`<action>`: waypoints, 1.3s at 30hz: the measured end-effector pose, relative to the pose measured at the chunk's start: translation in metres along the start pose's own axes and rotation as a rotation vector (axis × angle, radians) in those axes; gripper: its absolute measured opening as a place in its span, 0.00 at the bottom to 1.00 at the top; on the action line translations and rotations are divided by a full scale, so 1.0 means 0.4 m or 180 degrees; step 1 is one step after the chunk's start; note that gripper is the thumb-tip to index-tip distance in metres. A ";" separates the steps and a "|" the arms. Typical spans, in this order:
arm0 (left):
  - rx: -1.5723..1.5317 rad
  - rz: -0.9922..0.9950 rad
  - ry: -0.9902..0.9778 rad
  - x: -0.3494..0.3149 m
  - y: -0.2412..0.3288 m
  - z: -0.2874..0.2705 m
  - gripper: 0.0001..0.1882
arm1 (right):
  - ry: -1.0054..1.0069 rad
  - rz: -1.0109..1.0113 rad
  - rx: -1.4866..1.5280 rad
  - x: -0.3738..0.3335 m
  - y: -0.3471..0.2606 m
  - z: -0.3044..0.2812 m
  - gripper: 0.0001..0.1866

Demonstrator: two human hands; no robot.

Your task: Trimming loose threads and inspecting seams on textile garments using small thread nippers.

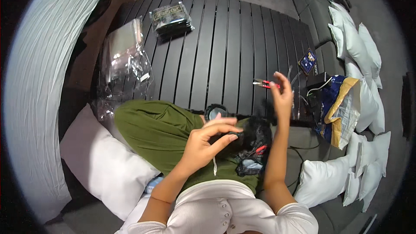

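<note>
My left hand is over my lap, its thumb and fingers closed on a small piece of black fabric that is partly blurred. Black lacy fabric lies bunched on my lap to the right, with a red bit showing in it. Raised over the table's near right part, my right hand has its thumb and forefinger curved and apart. Small red-handled thread snips are right beside its thumb; whether they touch cannot be made out. A round black-rimmed thing sits at the table's near edge.
On the dark slatted table are clear plastic bags, a stack of black packets and a small blue packet. A blue and tan bag with cables stands right. White pillows line the grey sofa.
</note>
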State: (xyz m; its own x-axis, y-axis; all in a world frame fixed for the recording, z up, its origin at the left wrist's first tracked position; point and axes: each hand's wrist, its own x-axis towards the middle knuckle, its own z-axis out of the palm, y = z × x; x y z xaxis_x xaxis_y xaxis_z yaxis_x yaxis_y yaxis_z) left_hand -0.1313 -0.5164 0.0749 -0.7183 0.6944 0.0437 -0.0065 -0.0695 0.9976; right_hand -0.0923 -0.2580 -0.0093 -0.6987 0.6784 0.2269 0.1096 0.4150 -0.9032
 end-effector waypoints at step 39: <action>-0.0401 0.0412 0.0393 -0.003 0.026 0.039 0.20 | -0.1549 0.0292 0.2081 -0.177 -0.280 0.021 0.08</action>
State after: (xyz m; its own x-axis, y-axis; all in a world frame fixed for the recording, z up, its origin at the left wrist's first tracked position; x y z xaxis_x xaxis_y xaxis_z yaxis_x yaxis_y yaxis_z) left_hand -0.1198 -0.5070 0.0860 -0.7985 0.5814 0.1564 0.0100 -0.2469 0.9690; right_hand -0.0611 -0.3576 0.0728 -0.9520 0.2912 0.0943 -0.1481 -0.1686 -0.9745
